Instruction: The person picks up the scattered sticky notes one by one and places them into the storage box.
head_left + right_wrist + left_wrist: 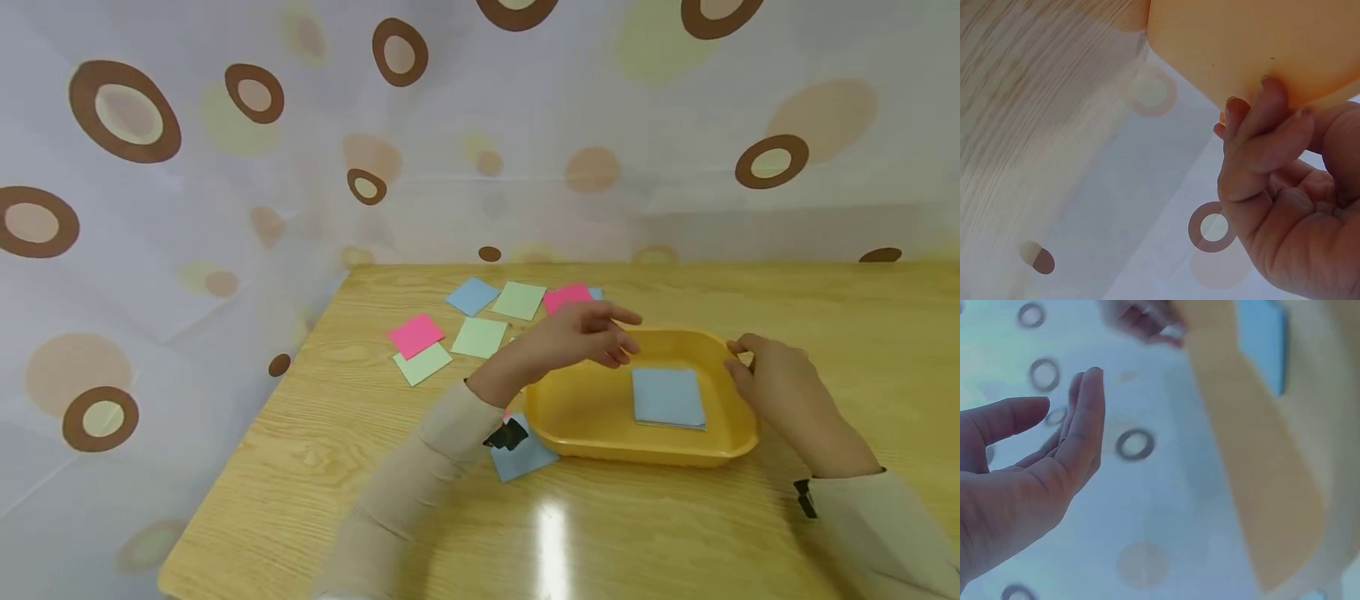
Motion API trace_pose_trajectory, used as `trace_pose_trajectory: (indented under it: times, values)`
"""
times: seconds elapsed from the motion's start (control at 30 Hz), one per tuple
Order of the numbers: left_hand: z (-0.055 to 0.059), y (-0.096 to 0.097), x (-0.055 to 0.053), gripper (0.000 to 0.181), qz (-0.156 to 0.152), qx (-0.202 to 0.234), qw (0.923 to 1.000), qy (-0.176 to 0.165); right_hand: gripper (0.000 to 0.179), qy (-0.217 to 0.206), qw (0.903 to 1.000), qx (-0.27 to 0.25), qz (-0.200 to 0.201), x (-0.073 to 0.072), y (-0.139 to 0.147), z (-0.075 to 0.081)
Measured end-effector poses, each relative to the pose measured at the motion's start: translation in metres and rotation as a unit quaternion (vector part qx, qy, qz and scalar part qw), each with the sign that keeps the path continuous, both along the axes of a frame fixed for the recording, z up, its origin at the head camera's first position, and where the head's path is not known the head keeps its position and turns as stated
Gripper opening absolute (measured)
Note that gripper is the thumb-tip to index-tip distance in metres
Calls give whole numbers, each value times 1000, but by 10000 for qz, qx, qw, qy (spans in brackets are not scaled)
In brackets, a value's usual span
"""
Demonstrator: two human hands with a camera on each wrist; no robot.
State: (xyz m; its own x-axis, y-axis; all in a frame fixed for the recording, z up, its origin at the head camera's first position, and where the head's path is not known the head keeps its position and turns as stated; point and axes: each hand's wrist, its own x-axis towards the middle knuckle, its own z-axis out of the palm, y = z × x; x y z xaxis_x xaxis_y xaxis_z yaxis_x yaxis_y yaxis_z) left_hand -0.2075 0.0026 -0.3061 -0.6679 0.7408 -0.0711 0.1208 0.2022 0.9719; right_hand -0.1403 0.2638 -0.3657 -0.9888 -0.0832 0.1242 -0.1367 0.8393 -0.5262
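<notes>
Landmark: the yellow tray (585,404), on the wooden table (300,467). Your right hand (787,392) is at the tray's right end, thumb and fingers pinching its rim. Your left hand (581,333) is above the tray's far-left corner, fingers extended and slightly bent, thumb apart, nothing gripped. Blue paper stack (667,397) lies flat inside the tray, right of its middle; more than one layer shows at its near edge.

Outside, left of the tray: upper blue square (472,297), two pale green squares (498,321), left pink square (416,336) overlapping a lower green square (423,364). Behind the tray's far-left corner, a far pink square (566,296), partly hidden by your left hand. At its near-left corner, a near blue square (525,454), partly under your sleeve.

Step in hand, my reading: gathering paper squares, tray steadied by your right. Next move likely calls for your left fingertips catching one loose square's edge, its overlapping neighbour undisturbed.
</notes>
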Motion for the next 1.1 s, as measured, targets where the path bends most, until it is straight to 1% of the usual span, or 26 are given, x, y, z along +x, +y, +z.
trace_pose_trajectory:
  times: [0.03,0.07,0.13,0.17,0.23,0.3,0.33,0.37,0.4,0.43,0.5,0.53,0.57,0.63,0.67,0.73,0.8,0.83,0.93,1.07,1.1]
  values:
    - [3,-7,-2,33,121,258,9995,141,34,-1,10000,22,1,0,0,0]
    - [6,-14,-4,33,315,471,9980,265,35,-23,10000,35,5,0,0,0]
    - [11,-32,-9,32,799,845,9917,555,35,-69,10000,41,5,-1,0,-2]
    - [13,-41,-12,32,1083,1026,9865,678,35,-56,10000,59,11,0,0,-3]
    - [14,-60,-18,30,1748,1312,9721,849,33,6,9999,105,35,0,1,-5]
    - [15,-78,-25,28,2330,1467,9564,977,33,31,9999,140,44,-1,2,-6]
    - [15,-86,-29,27,2607,1472,9486,1027,33,60,9998,168,52,-1,2,-6]
    - [13,-94,-34,27,2865,1393,9418,1071,33,69,9998,185,58,-1,2,-6]
    - [11,-101,-39,27,3088,1189,9366,1154,33,60,9998,197,64,-1,2,-5]
    - [9,-108,-44,28,3282,867,9324,1245,34,39,9998,194,65,-1,2,-5]
    - [3,-122,-55,32,3596,5,9225,1399,34,32,9998,188,56,-1,1,-4]
    - [-1,-130,-61,34,3728,-527,9150,1447,34,43,9998,182,52,-1,1,-4]
    - [-5,-137,-67,37,3830,-1026,9064,1458,34,49,9998,177,50,-1,0,-4]
    - [-14,-152,-77,42,3999,-1976,8837,1421,34,63,9998,157,46,-1,-1,-4]
    - [-19,-160,-80,44,4088,-2341,8718,1343,34,77,9998,157,50,-1,-1,-4]
    - [-28,-172,-87,46,4251,-2910,8496,1131,34,100,9998,176,51,-1,-1,-4]
    - [-38,-181,-90,47,4309,-3354,8326,929,34,102,9998,188,60,-1,1,-5]
    - [-42,-185,-92,48,4291,-3521,8277,828,34,111,9997,202,70,-1,2,-5]
    - [-54,-191,-94,51,4049,-3911,8243,596,34,96,9996,230,106,-2,3,-5]
    - [-63,-192,-95,55,3640,-4242,8281,426,35,43,9996,249,146,-3,3,-6]
    - [-64,-192,-95,57,3558,-4328,8271,445,35,33,9996,250,140,-3,3,-6]
